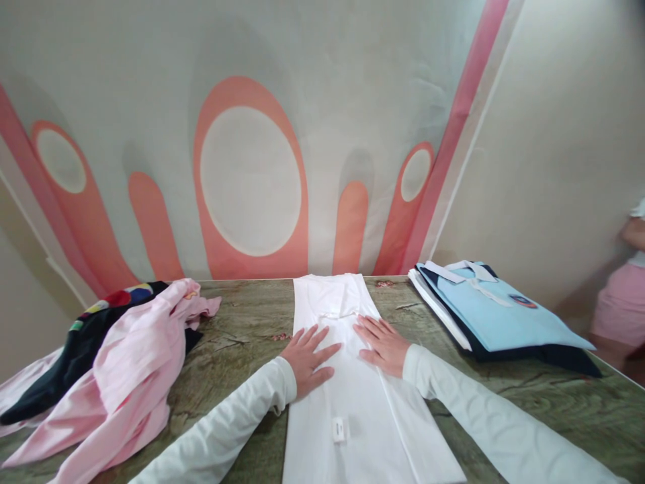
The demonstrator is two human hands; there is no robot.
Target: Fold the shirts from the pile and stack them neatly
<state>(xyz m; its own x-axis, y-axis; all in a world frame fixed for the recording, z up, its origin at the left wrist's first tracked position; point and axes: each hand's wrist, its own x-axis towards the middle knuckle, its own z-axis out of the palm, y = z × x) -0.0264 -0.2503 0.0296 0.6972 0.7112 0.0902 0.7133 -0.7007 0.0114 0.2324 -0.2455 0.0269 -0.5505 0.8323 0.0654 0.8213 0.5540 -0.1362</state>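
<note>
A white garment (347, 396) lies lengthwise on the wooden table, its sides folded inward into a long strip. A small white label with dark print (339, 429) shows on its lower part. My left hand (309, 358) rests flat on the garment's left side, fingers spread. On its right side lies my right hand (383, 344), palm down with the fingers stretched out. Neither hand grips the cloth. Between the fingertips the fabric is slightly wrinkled.
Crumpled pink and black clothes (141, 363) are heaped at the left. A stack of folded clothes, light blue on top (504, 309), sits at the right of the table (242, 336). A patterned backdrop (322, 134) stands behind. Another person (625, 289) is at the far right.
</note>
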